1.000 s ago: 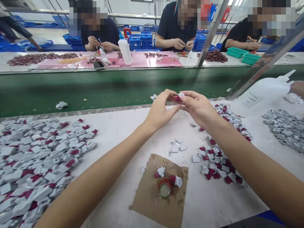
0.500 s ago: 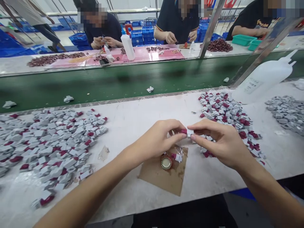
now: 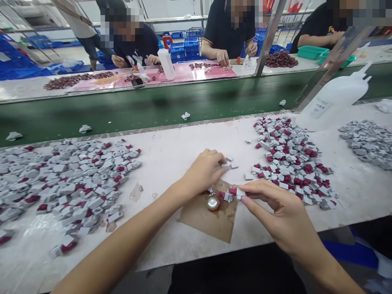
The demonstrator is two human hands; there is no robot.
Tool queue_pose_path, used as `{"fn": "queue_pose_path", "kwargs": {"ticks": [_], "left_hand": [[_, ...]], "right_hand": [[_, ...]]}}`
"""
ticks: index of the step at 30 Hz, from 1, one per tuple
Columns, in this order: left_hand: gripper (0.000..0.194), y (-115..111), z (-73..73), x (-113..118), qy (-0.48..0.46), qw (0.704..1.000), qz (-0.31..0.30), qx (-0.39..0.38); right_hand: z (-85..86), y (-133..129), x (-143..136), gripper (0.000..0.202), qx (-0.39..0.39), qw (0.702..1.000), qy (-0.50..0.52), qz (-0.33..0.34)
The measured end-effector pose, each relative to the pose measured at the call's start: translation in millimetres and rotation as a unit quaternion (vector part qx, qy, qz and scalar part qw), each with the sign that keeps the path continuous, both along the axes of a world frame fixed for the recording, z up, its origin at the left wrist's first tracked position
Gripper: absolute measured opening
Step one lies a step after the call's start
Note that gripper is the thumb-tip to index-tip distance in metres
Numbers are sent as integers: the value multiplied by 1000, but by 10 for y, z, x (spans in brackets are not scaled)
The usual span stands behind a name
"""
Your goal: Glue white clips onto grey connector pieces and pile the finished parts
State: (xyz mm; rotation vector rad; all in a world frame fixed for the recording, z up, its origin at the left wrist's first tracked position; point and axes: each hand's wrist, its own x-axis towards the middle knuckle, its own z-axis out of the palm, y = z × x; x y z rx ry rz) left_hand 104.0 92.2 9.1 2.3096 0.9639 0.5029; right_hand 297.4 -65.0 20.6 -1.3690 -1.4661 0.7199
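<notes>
Between the thumb and forefinger of my right hand (image 3: 275, 204) is a small grey-and-maroon plastic piece (image 3: 238, 193), low over a brown cardboard square (image 3: 214, 226). Another such piece (image 3: 226, 197) lies on the cardboard, right beside it. A bottle cap (image 3: 213, 202) with a shiny inside rests there too. My left hand (image 3: 206, 169) is just beyond the cardboard, its fingers closed on a small grey piece (image 3: 226, 165) with thin ends sticking out; its exact kind is unclear.
Heaps of grey-and-maroon pieces lie at left (image 3: 76, 175) and right (image 3: 290, 159). A grey heap (image 3: 367, 143) is farther right, by a white squeeze bottle (image 3: 333, 100). Behind runs a green conveyor belt (image 3: 137, 110) with a few pieces. Co-workers (image 3: 229, 36) sit across it.
My hands have separated. The right one moved down and toward me with the grey-and-maroon piece; the left let go of that piece and now grips a small grey one.
</notes>
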Motion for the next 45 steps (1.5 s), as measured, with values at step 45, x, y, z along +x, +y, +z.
{"fn": "queue_pose_path", "kwargs": {"ticks": [45], "left_hand": [[13, 213, 121, -65, -145, 976, 54, -153]], "right_hand": [[-120, -117, -218, 17, -24, 999, 41, 22]]}}
